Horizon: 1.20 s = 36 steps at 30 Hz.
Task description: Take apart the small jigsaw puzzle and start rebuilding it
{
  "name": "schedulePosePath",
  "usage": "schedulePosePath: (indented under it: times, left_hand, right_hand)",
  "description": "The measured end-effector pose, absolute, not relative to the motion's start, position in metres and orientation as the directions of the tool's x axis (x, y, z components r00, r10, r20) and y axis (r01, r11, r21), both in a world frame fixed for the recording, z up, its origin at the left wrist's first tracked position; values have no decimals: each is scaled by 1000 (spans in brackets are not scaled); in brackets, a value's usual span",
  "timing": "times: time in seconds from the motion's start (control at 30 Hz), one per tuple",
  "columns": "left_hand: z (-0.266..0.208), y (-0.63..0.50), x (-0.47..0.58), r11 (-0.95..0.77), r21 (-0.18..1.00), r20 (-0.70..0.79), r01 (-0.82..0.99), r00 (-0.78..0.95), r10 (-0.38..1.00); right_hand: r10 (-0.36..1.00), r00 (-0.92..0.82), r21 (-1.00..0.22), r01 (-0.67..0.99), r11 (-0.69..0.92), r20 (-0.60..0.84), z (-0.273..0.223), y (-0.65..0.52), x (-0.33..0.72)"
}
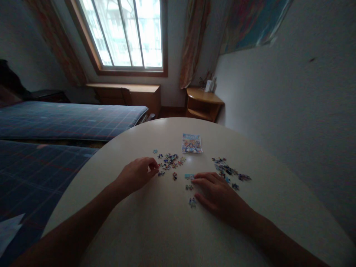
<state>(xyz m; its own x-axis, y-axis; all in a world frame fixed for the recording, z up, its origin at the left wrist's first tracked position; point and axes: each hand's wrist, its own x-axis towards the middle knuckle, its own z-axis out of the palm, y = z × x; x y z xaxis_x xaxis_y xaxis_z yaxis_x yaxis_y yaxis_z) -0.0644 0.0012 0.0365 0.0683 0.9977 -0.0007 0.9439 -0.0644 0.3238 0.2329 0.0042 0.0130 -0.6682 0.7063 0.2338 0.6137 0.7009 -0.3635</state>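
Observation:
My left hand [140, 171] is at the left edge of a loose heap of jigsaw pieces [170, 160], its thumb and forefinger pinched together by a small reddish puzzle piece. My right hand [213, 189] lies on the table with fingers stretched out, the fingertips touching a light-blue joined strip of puzzle pieces [189, 176]. Just below that strip are a greenish puzzle piece [189, 187] and a pale blue cluster [192, 202] near the right thumb. A single dark and orange piece [174, 176] sits between the hands. Beyond them lies a printed picture sheet [191, 143].
A second heap of jigsaw pieces [228, 170] spreads to the right of my right hand. Everything lies on a round white table [155, 230]. Beds with plaid covers [69, 118] stand at the left, a wooden corner shelf [204, 96] behind, a white wall [278, 100] at the right.

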Motion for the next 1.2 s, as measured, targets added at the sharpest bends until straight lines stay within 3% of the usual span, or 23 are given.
schedulePosePath:
  times: [0.23,0.4,0.5,0.73,1.2]
  left_hand:
    - [33,0,-61,-99,337,-24,936,114,993]
    - [21,2,-59,-250,379,124,891,219,968]
    - [20,0,-56,-304,323,167,896,262,950]
    - [29,-1,-54,-212,203,200,956,171,965]
    - [21,10,-59,-177,305,177,936,127,976]
  right_hand:
    - [701,-674,-364,607,706,235,12,4,233]
    - [696,-680,-355,607,711,230,13,4,233]
    - [697,-681,-360,607,709,225,14,4,233]
    - [700,-680,-353,614,706,218,13,5,233]
    - [698,-687,-353,614,706,202,15,4,234]
